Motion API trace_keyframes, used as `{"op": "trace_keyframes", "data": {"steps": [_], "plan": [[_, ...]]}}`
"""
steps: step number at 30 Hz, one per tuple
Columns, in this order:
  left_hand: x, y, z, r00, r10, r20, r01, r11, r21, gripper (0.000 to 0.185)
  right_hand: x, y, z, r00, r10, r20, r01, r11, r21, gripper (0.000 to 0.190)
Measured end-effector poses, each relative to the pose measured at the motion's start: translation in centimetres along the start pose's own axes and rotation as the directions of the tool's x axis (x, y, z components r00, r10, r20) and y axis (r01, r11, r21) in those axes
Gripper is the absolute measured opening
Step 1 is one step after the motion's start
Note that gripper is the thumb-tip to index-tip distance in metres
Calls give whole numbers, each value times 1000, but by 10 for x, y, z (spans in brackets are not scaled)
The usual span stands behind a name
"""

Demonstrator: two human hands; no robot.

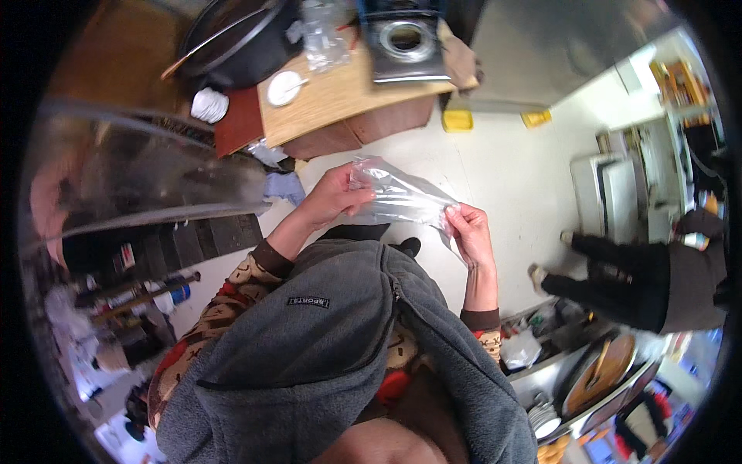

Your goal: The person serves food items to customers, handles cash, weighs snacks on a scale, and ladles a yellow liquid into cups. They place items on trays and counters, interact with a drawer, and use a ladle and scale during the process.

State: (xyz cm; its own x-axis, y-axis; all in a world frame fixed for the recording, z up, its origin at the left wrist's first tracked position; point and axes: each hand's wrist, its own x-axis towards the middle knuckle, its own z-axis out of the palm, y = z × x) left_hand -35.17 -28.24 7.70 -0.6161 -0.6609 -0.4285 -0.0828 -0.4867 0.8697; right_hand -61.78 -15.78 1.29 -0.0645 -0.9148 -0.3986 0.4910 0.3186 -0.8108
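A clear plastic bag (pixel 400 194) is stretched between my two hands in front of my body, above the pale floor. My left hand (pixel 336 197) pinches its wider end between thumb and fingers. At the other end, my right hand (pixel 469 226) grips the gathered plastic, with a loose corner hanging below the thumb. Whether anything lies inside the bag cannot be made out; it looks flat and see-through.
Ahead stands a wooden-topped counter (pixel 324 110) with a white lid (pixel 285 88) and a metal appliance (pixel 408 43). A large black pot (pixel 243 46) is at its left. Yellow containers (pixel 458 120) lie on the floor. At right stands another person (pixel 637 278) in dark clothes.
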Motion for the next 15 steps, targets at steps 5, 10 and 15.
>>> {"op": "trace_keyframes", "data": {"steps": [5, 10, 15], "plan": [[5, -31, -157, 981, 29, -193, -37, 999, -34, 50, 130, 5, 99, 996, 2, 89, 31, 931, -362, 25], [66, -79, -313, 800, -80, -594, 48, 996, -69, 45, 274, -8, 204, 976, -206, 72, 214, 829, -517, 25], [145, -103, -434, 720, -315, -618, -117, 823, -556, 36, 436, -62, 270, 705, -663, 253, 523, 245, -816, 9]]}}
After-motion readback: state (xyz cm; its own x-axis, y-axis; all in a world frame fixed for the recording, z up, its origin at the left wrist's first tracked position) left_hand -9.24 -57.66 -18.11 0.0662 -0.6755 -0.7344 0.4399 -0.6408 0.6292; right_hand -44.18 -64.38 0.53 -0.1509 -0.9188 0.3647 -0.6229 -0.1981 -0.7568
